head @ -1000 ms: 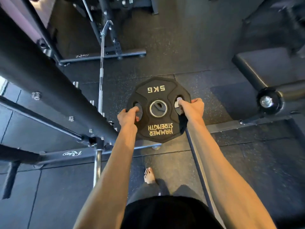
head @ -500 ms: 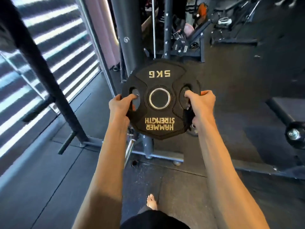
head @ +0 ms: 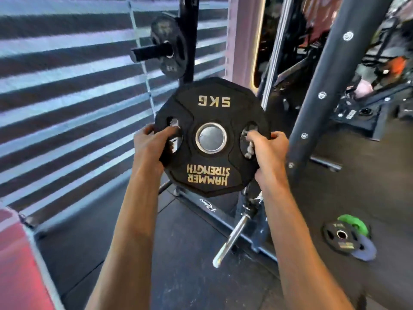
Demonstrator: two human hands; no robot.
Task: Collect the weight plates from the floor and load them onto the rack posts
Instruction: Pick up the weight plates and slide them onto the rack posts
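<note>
Plate [head: 213,108] held by left hand [head: 150,147], right hand [head: 269,149] — racked plate [head: 177,61] blurred.

Bare along outer end of black horizontal rack post [head: 149,53]; blocked at its base by mounted black round weight plate [head: 178,61].

5kg plate [head: 212,113] gripped by left hand [head: 149,146], right hand [head: 268,151], rack post [head: 152,51] beyond

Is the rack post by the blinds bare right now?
No, a black plate already hangs on the rack post, up behind the held 5KG plate.
</note>
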